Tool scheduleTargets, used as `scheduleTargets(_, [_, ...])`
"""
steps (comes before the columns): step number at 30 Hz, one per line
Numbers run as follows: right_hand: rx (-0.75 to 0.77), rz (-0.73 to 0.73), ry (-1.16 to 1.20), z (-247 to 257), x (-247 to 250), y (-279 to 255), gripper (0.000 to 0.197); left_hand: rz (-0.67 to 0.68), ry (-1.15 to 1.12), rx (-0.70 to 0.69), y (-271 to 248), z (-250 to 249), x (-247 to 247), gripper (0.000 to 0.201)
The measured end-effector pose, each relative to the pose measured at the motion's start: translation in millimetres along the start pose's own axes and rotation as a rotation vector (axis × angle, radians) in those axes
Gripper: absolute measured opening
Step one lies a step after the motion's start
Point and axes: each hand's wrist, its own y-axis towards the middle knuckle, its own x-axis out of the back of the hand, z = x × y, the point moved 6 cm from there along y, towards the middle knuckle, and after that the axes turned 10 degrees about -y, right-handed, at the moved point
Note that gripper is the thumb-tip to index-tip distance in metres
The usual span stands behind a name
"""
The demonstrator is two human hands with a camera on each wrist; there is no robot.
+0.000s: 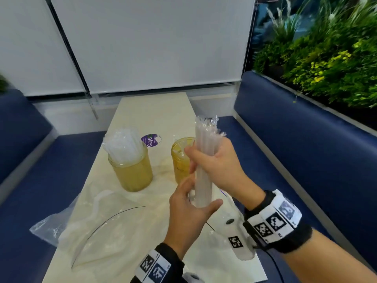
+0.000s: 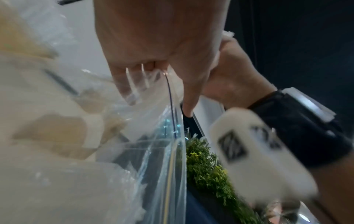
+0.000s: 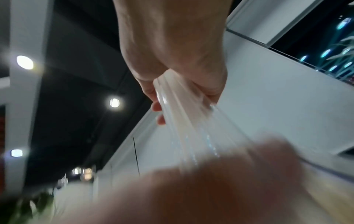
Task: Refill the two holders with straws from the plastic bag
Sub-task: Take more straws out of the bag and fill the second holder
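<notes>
I hold a bundle of clear wrapped straws (image 1: 204,160) upright above the table. My right hand (image 1: 212,160) grips its middle, and my left hand (image 1: 195,201) curls round its lower end. Just behind the bundle stands the right yellow jar holder (image 1: 180,160), with only a straw or two in it. The left jar holder (image 1: 132,172) is packed with straws (image 1: 122,146). The plastic bag (image 1: 91,221) lies flattened on the near left of the table. In the right wrist view, the straws (image 3: 182,113) run from my right hand (image 3: 172,53) down into my blurred left hand (image 3: 210,181).
The narrow cream table (image 1: 155,111) runs away from me between two blue benches (image 1: 24,160) (image 1: 295,150). A plant wall (image 1: 326,58) rises behind the right bench. A purple sticker (image 1: 152,140) lies between the jars. White blinds (image 1: 142,37) close off the far end.
</notes>
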Motion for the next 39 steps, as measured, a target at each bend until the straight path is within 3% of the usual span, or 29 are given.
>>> scheduleTargets(4, [0.071, -0.018, 0.190, 41.8, 30.8, 37.1, 0.018, -0.027, 0.026, 0.058, -2.5, 13.9, 7.0, 0.061])
scheduleTargets(7, [0.140, -0.148, 0.271, 53.9, 51.7, 73.8, 0.019, -0.058, -0.011, 0.117, -7.9, 21.0, 9.3, 0.062])
scheduleTargets(12, [0.130, -0.292, 0.276, 18.9, 39.9, 141.4, 0.016, -0.079, -0.032, 0.144, -15.2, 25.2, 5.9, 0.056])
scheduleTargets(17, [0.019, -0.172, 0.124, -59.0, -8.2, 181.3, 0.025, -0.045, 0.004, 0.062, -17.3, 15.6, 2.1, 0.052])
scheduleTargets(23, [-0.210, -0.013, -0.016, -143.3, -38.9, 178.2, 0.034, -0.026, 0.001, 0.044, -17.6, 8.2, 0.8, 0.051])
scheduleTargets(27, [-0.310, 0.022, -0.176, -155.4, -38.1, 179.7, 0.032, -0.026, -0.021, 0.044, -15.5, 7.3, 1.7, 0.052])
scheduleTargets(30, [-0.308, -0.011, -0.165, -147.9, -31.5, 177.9, 0.035, -0.025, -0.049, 0.021, -14.6, 4.9, 3.0, 0.050])
scheduleTargets(33, [-0.317, 0.109, -0.331, -148.9, -37.3, 165.1, 0.059, -0.017, -0.068, 0.027, -13.4, 4.9, 2.9, 0.050])
scheduleTargets(36, [-0.201, 0.038, -0.192, -139.3, -33.4, 160.3, 0.088, 0.005, -0.085, 0.036, -11.9, 2.2, 2.7, 0.049])
scheduleTargets(39, [0.077, -0.070, -0.296, -113.3, -29.3, 161.5, 0.071, 0.008, -0.104, 0.051, -8.4, 1.7, 4.5, 0.045])
